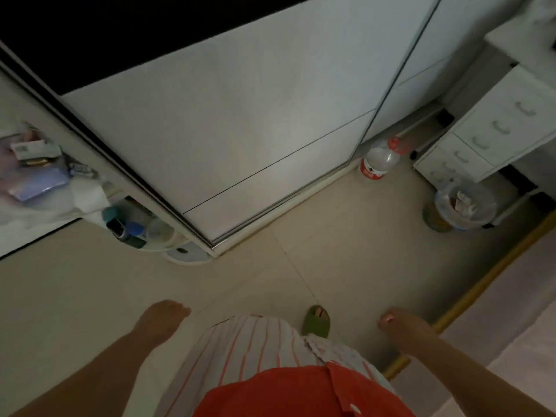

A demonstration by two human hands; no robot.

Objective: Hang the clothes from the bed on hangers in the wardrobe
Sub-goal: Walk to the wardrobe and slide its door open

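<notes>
Right, we're facing the wardrobe (228, 127), its sliding door closed. Left hand (164, 319) and right hand (400, 325) hang loosely curled, holding nothing. The bed (493, 341) shows only an edge at right; no clothes on it are visible.

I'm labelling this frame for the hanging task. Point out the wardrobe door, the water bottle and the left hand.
wardrobe door (216, 121), head view, middle of the white sliding panel.
water bottle (379, 159), head view, its clear body.
left hand (165, 316), head view, back of the hand.
</notes>
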